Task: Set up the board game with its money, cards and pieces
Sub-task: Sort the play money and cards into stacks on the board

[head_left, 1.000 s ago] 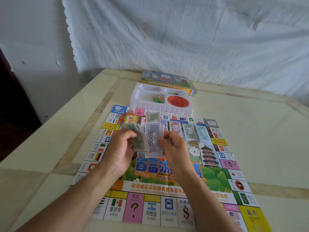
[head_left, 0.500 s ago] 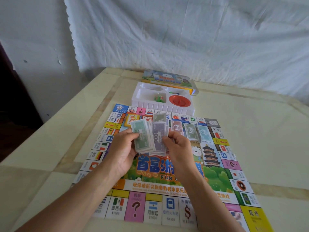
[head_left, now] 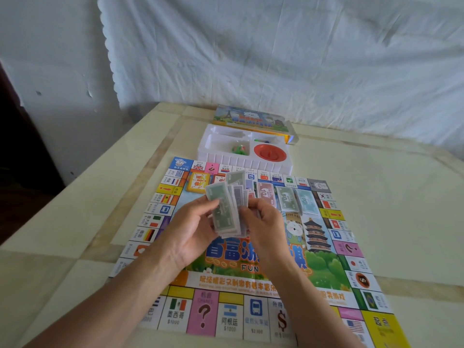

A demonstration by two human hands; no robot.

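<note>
The colourful game board (head_left: 326, 270) lies flat on the table in front of me. Above its middle, my left hand (head_left: 190, 232) and my right hand (head_left: 266, 222) both grip a fanned stack of paper money (head_left: 226, 209), green notes on the left, purple and pink ones behind. Three sorted piles lie on the board to the right of my hands: a pink 10 pile (head_left: 266, 194), a green 50 pile (head_left: 286, 198) and a pale teal pile (head_left: 307, 200). A yellow card deck (head_left: 198, 183) sits near the board's far left corner.
Past the board's far edge stands a white plastic tray (head_left: 226, 160) with small green pieces (head_left: 238, 148) and a red dish (head_left: 270, 152) in it. Behind it lies the game box lid (head_left: 251, 119). A white cloth hangs at the back; the table drops off on the left.
My left thumb has slid the green notes further left and down across the stack. Both hands stay above the board's middle, still holding the money.
</note>
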